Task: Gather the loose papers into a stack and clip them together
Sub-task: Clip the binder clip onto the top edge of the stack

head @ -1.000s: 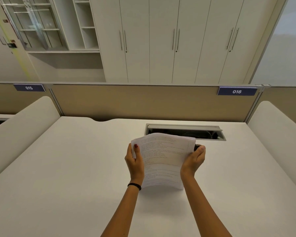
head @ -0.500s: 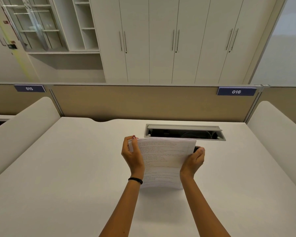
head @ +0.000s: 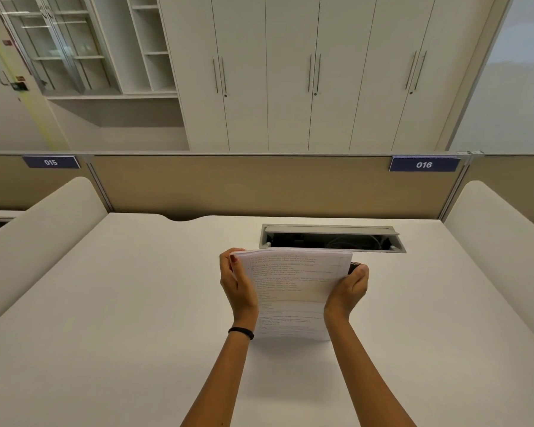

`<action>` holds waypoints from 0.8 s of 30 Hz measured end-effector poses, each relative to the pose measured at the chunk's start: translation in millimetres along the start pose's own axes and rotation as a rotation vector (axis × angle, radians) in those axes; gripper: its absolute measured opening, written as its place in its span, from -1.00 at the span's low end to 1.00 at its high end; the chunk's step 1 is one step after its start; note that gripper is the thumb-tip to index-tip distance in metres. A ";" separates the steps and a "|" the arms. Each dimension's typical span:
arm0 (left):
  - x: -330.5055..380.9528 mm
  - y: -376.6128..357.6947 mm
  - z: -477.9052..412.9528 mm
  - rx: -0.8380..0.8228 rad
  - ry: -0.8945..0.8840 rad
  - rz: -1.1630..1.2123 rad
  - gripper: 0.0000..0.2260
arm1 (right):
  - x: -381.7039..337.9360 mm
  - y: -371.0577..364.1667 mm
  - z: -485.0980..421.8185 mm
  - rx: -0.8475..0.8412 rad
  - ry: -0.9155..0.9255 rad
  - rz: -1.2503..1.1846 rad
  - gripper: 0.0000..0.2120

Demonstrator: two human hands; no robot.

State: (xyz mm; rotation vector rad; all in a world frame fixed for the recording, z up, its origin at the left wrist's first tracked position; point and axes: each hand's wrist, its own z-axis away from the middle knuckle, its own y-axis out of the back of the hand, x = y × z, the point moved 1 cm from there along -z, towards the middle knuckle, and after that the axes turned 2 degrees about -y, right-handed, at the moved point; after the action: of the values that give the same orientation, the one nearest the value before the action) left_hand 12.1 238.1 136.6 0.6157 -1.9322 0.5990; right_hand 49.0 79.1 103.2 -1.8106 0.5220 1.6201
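Head view: both hands are holding the papers upright on the desk, bottom edge resting on the surface, just in front of the cable tray. The left hand is gripping the left edge, fingers curled over the top corner. The right hand is gripping the right edge, with a small dark object, possibly a clip, showing behind its thumb.

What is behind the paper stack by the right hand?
A small dark object peeks out behind the paper stack, against the right hand. Most of it is covered, so what it is stays unclear.
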 end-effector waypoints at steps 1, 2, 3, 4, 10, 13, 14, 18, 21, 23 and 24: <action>-2.6 1.2 2.2 -0.011 0.008 -0.008 -0.81 | -0.2 0.1 0.0 0.000 0.000 0.000 -0.64; -5.2 2.2 4.3 -0.019 0.024 -0.014 -0.85 | -0.1 0.5 0.1 -0.001 0.002 -0.001 -0.64; -7.2 3.3 5.9 -0.024 0.045 -0.018 -0.88 | -0.2 0.2 0.2 -0.002 0.001 -0.001 -0.64; -8.7 3.8 7.2 -0.026 0.065 -0.025 -0.88 | -0.1 0.3 0.1 -0.004 -0.002 -0.001 -0.64; -8.1 3.7 1.3 -0.012 0.095 -0.063 -0.88 | 2.6 -0.5 -1.7 -0.017 -0.013 -0.009 -0.66; -6.0 3.3 -2.3 -0.036 0.063 -0.089 -0.84 | 4.9 0.6 -6.6 -0.030 -0.034 -0.012 -0.63; -5.2 3.4 -3.3 -0.042 0.055 -0.097 -0.84 | 4.4 1.2 -8.0 -0.038 -0.039 -0.010 -0.62; -3.0 3.9 -8.0 -0.050 0.043 -0.127 -0.83 | -10.7 4.3 -12.5 -0.030 0.015 0.026 -0.64; -4.0 5.5 -12.1 -0.063 0.030 -0.147 -0.81 | -24.3 10.2 -20.8 0.031 0.020 -0.037 -0.72; -4.2 6.2 -14.1 -0.077 0.023 -0.164 -0.81 | -34.3 13.5 -25.8 0.055 0.034 -0.068 -0.72; -4.2 6.1 -14.7 -0.087 0.020 -0.171 -0.81 | -40.2 14.7 -27.7 0.056 0.056 -0.071 -0.70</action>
State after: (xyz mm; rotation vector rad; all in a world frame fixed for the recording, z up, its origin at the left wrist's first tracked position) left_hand 19.4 252.8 137.7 0.7086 -1.8539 0.4099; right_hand 52.7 44.4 140.5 -1.8168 0.5171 1.4973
